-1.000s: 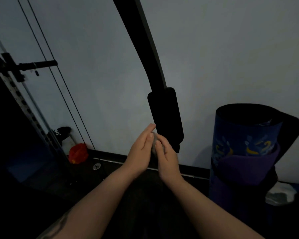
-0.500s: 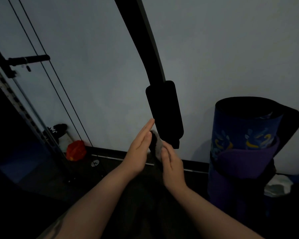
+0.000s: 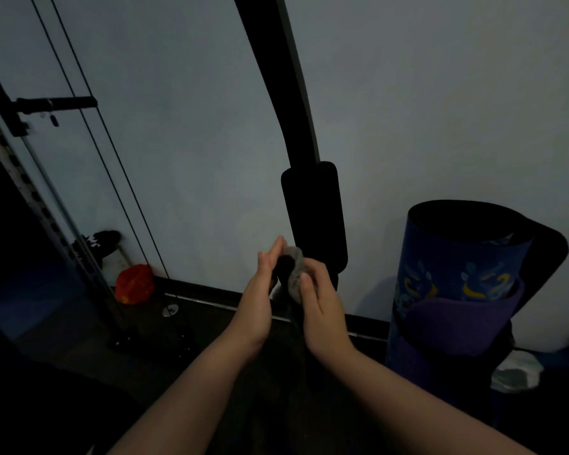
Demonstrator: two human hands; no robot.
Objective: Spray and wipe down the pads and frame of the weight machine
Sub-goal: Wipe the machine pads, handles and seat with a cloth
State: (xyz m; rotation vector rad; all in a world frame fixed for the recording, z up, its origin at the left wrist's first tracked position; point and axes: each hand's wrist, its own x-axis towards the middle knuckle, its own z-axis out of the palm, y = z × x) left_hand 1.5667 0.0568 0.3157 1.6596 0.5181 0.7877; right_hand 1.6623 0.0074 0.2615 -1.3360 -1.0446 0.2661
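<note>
Far left: one perforated upright (image 3: 20, 178) of the weight machine, carrying one horizontal black peg (image 3: 56, 102). Two thin cables (image 3: 89, 126) run diagonally down the pale wall (image 3: 184, 126) toward the floor. At their base lies one red object (image 3: 134, 284), with one small round metal fitting (image 3: 170, 311) on the floor just beside it.

Centre: one curved black frame bar (image 3: 276, 77) descends from the top edge and carries one black pad (image 3: 313, 218). Below the pad, two bare hands face each other. The left hand (image 3: 257, 307) is flat, fingers extended and together, pressed against one grey cloth (image 3: 295, 277). The right hand (image 3: 322, 310) is curled around the same cloth, fingers on its near side. The cloth is bunched between both palms, just beside the lower end of the pad; contact with it cannot be confirmed.

Right: one rolled blue patterned mat (image 3: 457, 277) stands upright against the wall, with one white crumpled item (image 3: 516, 372) at its base.
</note>
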